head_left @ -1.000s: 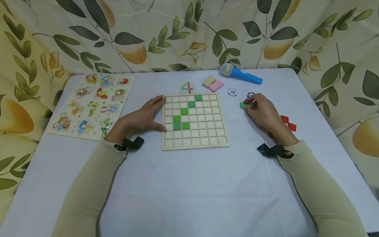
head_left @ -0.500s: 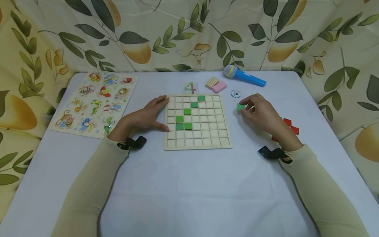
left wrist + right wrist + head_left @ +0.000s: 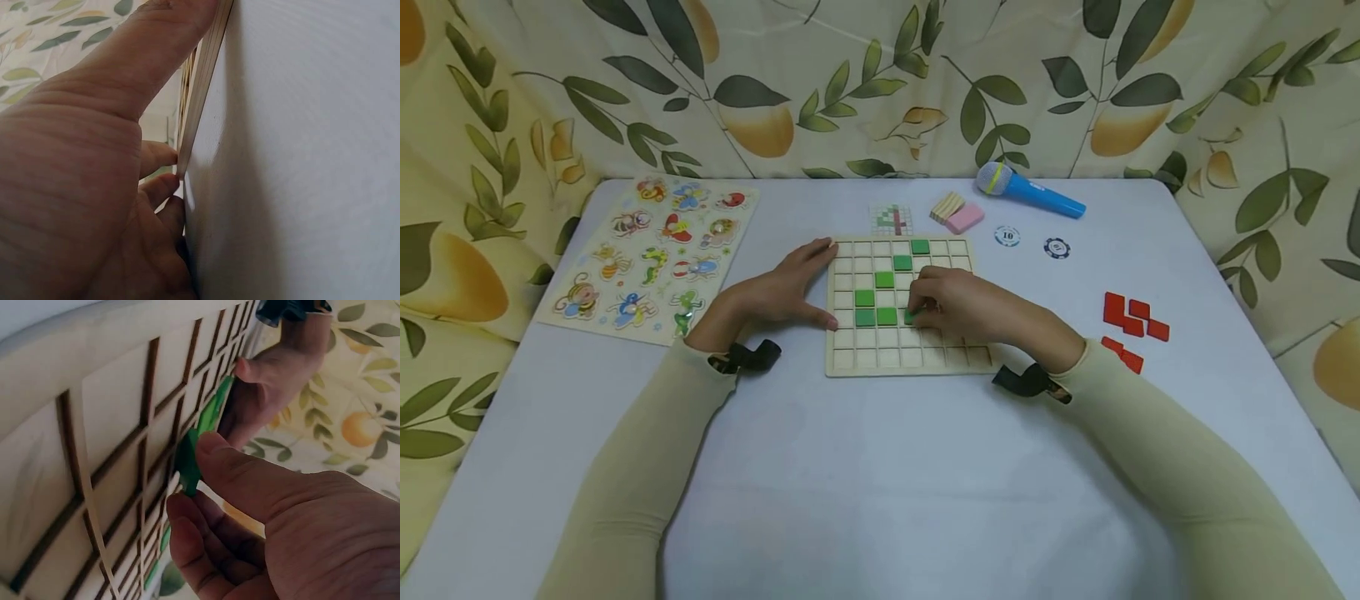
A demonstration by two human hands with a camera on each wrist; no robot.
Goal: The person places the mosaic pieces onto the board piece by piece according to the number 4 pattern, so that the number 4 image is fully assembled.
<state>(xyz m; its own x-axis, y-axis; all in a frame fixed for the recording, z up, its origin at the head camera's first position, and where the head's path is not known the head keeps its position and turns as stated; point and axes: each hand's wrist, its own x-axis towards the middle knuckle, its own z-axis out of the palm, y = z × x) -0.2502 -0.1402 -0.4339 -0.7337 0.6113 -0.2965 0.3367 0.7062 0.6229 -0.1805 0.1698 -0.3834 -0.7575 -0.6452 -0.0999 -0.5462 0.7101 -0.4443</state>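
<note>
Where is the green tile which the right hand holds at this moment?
In the head view, the green tile is pinched by the right hand near the middle of the board, just right of the two side-by-side green tiles.

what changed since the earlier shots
The right hand moved left, from beside the board to over it, carrying the green tile it already pinched; that tile is now right of the bottom two green tiles. This uncovered the dark chip and some red tiles. Nothing was let go. The left hand stayed at the board's left edge; the six placed green tiles kept their cells.
</note>
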